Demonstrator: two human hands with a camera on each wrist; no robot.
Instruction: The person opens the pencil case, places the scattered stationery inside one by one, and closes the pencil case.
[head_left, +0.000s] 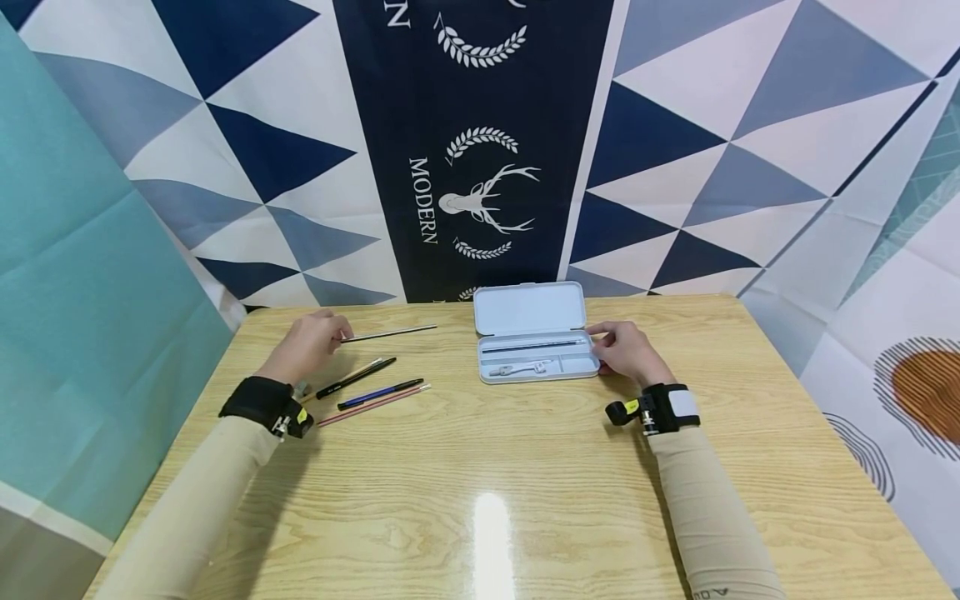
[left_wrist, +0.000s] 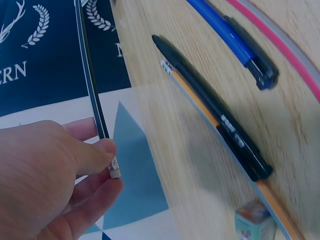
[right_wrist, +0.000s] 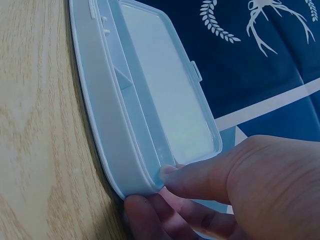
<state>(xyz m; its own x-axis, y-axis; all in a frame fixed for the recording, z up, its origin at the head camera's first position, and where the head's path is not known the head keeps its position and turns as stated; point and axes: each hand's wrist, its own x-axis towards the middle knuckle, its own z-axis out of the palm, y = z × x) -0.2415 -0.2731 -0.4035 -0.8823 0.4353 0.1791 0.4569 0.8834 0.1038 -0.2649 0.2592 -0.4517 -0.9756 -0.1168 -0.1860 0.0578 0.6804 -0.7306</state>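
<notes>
My left hand (head_left: 307, 343) pinches a dark striped pencil (left_wrist: 90, 75) near its white eraser end, with thumb and fingertips. The pencil's far end points right towards the pencil case. At the back of the table, a pale blue pencil case (head_left: 528, 310) lies with its lid tipped back. Inside it are another dark pencil (head_left: 532, 346) and a silver-and-white compass (head_left: 519, 368). My right hand (head_left: 628, 352) holds the case by its right end. In the right wrist view, the thumb (right_wrist: 172, 175) bends over the rim and the fingers lie against the outer wall.
Left of the case lie a black pen (head_left: 356, 377) beside an orange pencil (left_wrist: 192, 92), a blue pen (head_left: 381, 394) and a pink pencil (head_left: 373, 405). A small coloured block (left_wrist: 254, 220) is near my left wrist. Patterned cloth (head_left: 480, 167) hangs behind the table.
</notes>
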